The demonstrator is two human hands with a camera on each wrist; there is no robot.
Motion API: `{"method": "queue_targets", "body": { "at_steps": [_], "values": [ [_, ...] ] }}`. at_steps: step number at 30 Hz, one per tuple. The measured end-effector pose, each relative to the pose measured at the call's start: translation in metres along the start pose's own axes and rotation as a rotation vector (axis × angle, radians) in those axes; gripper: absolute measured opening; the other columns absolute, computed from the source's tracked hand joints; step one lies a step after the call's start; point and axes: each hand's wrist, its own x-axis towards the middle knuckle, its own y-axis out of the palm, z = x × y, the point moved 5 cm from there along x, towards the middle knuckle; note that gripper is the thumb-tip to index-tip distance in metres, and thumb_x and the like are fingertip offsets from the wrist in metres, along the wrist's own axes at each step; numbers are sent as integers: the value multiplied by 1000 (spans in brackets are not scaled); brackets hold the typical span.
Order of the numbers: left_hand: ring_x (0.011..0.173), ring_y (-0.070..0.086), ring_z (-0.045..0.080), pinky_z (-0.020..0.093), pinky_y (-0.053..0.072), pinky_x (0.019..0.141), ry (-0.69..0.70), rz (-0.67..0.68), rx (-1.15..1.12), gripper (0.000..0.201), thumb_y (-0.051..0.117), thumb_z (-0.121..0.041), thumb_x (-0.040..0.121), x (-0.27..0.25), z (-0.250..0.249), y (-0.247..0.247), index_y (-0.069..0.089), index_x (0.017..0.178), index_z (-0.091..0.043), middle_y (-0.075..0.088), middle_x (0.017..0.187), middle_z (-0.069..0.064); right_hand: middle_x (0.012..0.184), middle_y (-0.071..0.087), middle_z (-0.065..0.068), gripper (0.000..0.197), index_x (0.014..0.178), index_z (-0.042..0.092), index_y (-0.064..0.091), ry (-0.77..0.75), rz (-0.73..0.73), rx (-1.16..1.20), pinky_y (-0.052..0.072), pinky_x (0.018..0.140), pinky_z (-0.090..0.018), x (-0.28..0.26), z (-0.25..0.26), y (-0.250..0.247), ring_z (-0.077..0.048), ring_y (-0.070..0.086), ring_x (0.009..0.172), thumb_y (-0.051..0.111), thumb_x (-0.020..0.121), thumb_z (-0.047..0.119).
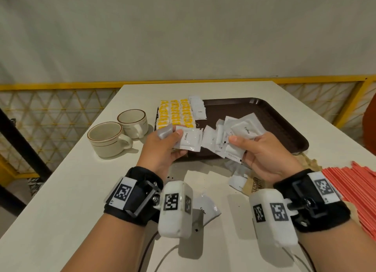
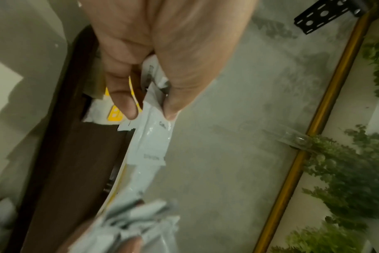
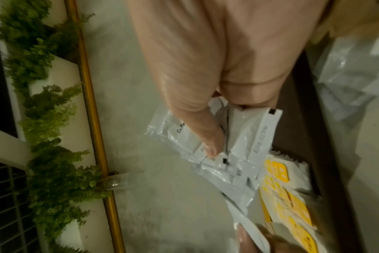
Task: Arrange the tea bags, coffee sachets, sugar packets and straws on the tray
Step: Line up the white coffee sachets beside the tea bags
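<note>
White coffee sachets (image 1: 242,130) fan from the right hand (image 1: 264,155), pinched above the brown tray (image 1: 274,119); the left hand (image 1: 162,147) pinches two more. Yellow tea bags (image 1: 175,114) line the tray at 9 o'clock, cups (image 1: 107,138) beyond. Red straws (image 1: 354,192) lie at 4 o'clock. Only wrist views show ferns (image 2: 346,179).

Left hand (image 1: 162,147) and right hand (image 1: 262,155) raised at frame centre, palms facing inward, fingers (image 1: 179,132) curled, pinching white packets (image 1: 191,142).
</note>
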Motion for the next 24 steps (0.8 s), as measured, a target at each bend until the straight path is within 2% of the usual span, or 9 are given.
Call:
{"method": "queue_targets", "body": {
  "at_steps": [3,6,7,11,13,15,18,21,24],
  "values": [
    [74,65,13,22,52,59,27,45,85,15,54,-8,94,-2,-4,3,70,95,-11,72,81,2,112,68,-22,38,119,-8,59,-11,10,24,57,84,-37,1,1,1,-30,66,106,59,82,0],
    [70,66,10,21,53,58,81,72,110,18,56,-5,92,-6,-11,4,71,85,-13,73,78,-1,109,69,-22,33,117,-9,59,21,55,-3,60,70,-30,-3,0,7,-28,69,99,57,85,-1],
    [70,67,10,22,54,59,96,72,100,17,57,-4,92,-6,-15,2,71,85,-12,73,78,-1,110,69,-22,33,118,-9,59,23,65,0,60,69,-30,-4,1,8,-28,69,99,57,86,-1],
    [72,63,15,24,52,62,64,138,31,13,57,-4,91,-8,-15,6,69,87,-9,67,79,4,113,68,-20,39,117,-6,60,51,155,-79,56,87,-38,-8,-9,21,-30,66,106,60,79,1],
    [80,64,23,30,55,67,-3,167,-51,12,57,-10,92,-10,-7,16,68,95,-8,67,88,11,113,69,-20,38,117,-5,61,78,184,-133,55,89,-37,-8,-16,28,-30,67,105,61,79,0],
    [89,66,30,39,56,76,-94,175,-129,20,52,-20,95,-11,1,24,68,101,-10,69,98,17,114,68,-21,35,119,-5,60,101,185,-128,55,89,-38,-8,-19,29,-31,66,106,58,84,-4],
    [101,65,33,49,50,92,-197,252,-214,36,43,-37,96,-14,6,34,68,105,-13,69,108,17,115,67,-20,35,122,-6,58,116,164,-51,55,89,-38,-7,-19,28,-30,66,107,55,87,-7],
    [95,67,28,48,50,91,-196,337,-206,38,39,-37,97,-20,7,42,70,99,-15,71,103,13,115,69,-16,37,123,2,59,115,205,-28,57,85,-35,-9,-20,34,-27,67,106,53,88,-7],
    [83,69,22,41,55,83,-131,257,-317,33,40,-27,99,-16,6,41,67,89,-12,71,88,7,115,68,-16,36,123,1,58,104,184,-19,57,84,-35,-9,-18,34,-27,66,106,52,89,-8]
  ]
}}
